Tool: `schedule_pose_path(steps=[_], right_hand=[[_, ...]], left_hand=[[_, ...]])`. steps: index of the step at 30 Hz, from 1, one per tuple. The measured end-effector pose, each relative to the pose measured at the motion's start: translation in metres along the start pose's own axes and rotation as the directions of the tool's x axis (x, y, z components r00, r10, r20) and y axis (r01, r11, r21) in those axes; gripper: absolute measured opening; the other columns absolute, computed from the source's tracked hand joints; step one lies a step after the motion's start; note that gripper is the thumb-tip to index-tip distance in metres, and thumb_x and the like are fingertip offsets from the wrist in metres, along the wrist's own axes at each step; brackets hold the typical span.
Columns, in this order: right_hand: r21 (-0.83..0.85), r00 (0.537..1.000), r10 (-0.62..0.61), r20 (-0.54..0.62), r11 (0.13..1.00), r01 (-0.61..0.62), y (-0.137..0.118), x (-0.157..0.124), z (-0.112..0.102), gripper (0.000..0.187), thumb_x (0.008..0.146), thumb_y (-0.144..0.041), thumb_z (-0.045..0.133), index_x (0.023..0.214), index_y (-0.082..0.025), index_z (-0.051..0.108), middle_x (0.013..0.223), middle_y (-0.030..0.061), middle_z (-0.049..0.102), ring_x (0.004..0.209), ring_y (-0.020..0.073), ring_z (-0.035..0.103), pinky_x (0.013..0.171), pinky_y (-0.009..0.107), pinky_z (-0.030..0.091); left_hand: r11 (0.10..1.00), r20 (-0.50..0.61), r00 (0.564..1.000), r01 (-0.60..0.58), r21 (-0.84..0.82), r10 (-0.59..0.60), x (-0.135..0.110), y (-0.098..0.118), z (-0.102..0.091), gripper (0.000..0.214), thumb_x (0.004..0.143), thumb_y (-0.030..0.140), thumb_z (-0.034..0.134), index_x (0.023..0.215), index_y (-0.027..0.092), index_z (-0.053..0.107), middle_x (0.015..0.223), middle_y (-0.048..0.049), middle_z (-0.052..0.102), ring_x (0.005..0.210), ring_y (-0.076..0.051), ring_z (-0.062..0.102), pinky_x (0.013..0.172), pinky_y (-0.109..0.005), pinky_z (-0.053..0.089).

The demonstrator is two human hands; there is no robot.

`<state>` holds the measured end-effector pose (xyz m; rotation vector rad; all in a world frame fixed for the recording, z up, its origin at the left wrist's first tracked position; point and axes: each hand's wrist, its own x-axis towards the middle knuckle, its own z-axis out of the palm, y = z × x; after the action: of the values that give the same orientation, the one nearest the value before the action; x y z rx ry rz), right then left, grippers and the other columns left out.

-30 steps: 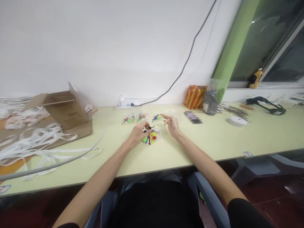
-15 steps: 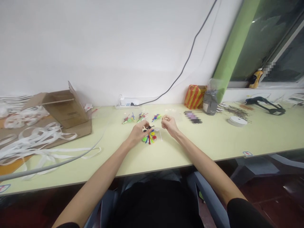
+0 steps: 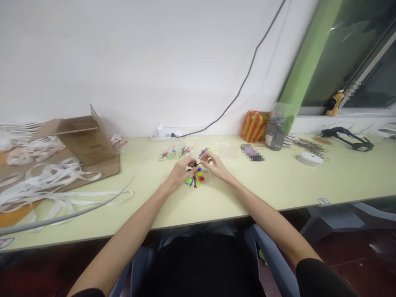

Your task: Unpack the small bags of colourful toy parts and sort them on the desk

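My left hand [image 3: 181,171] is closed round a small black and white piece [image 3: 193,166], held just above the pale green table [image 3: 278,181]. My right hand [image 3: 214,164] pinches something tiny at that piece's right end; what it holds is too small to name. Under both hands lies a cluster of small coloured plastic parts [image 3: 195,180] in red, green, yellow and blue. Three more small coloured bundles [image 3: 182,152] lie in a row just behind, toward the wall.
An open cardboard box [image 3: 83,140] and loose white straps [image 3: 52,181] fill the left. A power strip [image 3: 165,134] with a grey cable sits by the wall. At the right stand a striped bag [image 3: 255,126], a jar [image 3: 274,132], a tape roll [image 3: 311,158] and black goggles [image 3: 348,136].
My right hand closed from spread fingers into a pinch and moved left until it met the piece in my left hand. The left hand stayed in place.
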<state>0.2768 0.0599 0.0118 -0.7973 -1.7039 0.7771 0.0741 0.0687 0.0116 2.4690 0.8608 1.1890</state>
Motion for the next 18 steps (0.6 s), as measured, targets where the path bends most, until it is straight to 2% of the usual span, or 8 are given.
schedule_pose_path(steps=[2,6,11,14,18], right_hand=[[-0.051,0.999,-0.026,0.044,0.998,0.028,0.000,0.000,0.002,0.020,0.082,-0.040,0.068,0.089,-0.021,0.065,0.091,0.0035,0.064,0.088,0.0190,0.058,0.082,0.030,0.044],[-0.103,0.991,-0.091,0.096,0.990,0.101,-0.002,-0.004,0.006,0.023,0.084,-0.044,0.069,0.089,-0.022,0.065,0.094,0.0051,0.067,0.095,0.0229,0.059,0.092,0.035,0.042],[-0.084,0.977,-0.122,0.177,0.987,0.139,-0.008,-0.009,0.010,0.022,0.092,-0.042,0.060,0.091,-0.021,0.063,0.088,0.0044,0.065,0.086,0.0208,0.058,0.085,0.033,0.044],[0.018,0.981,-0.070,0.182,0.998,0.068,-0.010,-0.008,0.012,0.026,0.093,-0.046,0.057,0.090,-0.020,0.060,0.080,0.0018,0.060,0.075,0.0172,0.055,0.074,0.029,0.045],[0.256,0.977,0.061,0.207,0.960,-0.114,-0.010,-0.004,0.012,0.036,0.085,-0.054,0.067,0.089,-0.021,0.056,0.073,-0.0006,0.057,0.063,0.0141,0.052,0.062,0.026,0.044]], left_hand=[[1.000,0.026,1.000,-0.010,0.003,0.010,0.000,0.000,0.000,0.019,0.093,0.037,0.058,0.096,0.020,0.064,0.086,-0.0038,0.060,0.078,-0.017,0.056,0.072,-0.031,0.047],[0.999,0.050,0.999,-0.012,0.042,0.010,-0.001,0.000,-0.001,0.019,0.093,0.038,0.058,0.092,0.020,0.065,0.085,-0.0038,0.058,0.078,-0.017,0.054,0.070,-0.031,0.045],[0.992,0.064,0.996,-0.072,0.105,0.066,-0.001,0.001,-0.003,0.019,0.094,0.035,0.055,0.084,0.019,0.058,0.082,-0.0031,0.054,0.076,-0.018,0.051,0.070,-0.031,0.043],[0.986,0.083,0.994,-0.078,0.147,0.067,-0.001,0.003,-0.002,0.020,0.096,0.037,0.053,0.085,0.020,0.055,0.085,-0.0042,0.054,0.079,-0.019,0.051,0.071,-0.032,0.042],[0.992,0.129,0.992,-0.028,0.125,0.011,-0.003,0.010,0.001,0.021,0.099,0.039,0.045,0.092,0.020,0.051,0.089,-0.0049,0.055,0.081,-0.019,0.051,0.074,-0.032,0.042]])
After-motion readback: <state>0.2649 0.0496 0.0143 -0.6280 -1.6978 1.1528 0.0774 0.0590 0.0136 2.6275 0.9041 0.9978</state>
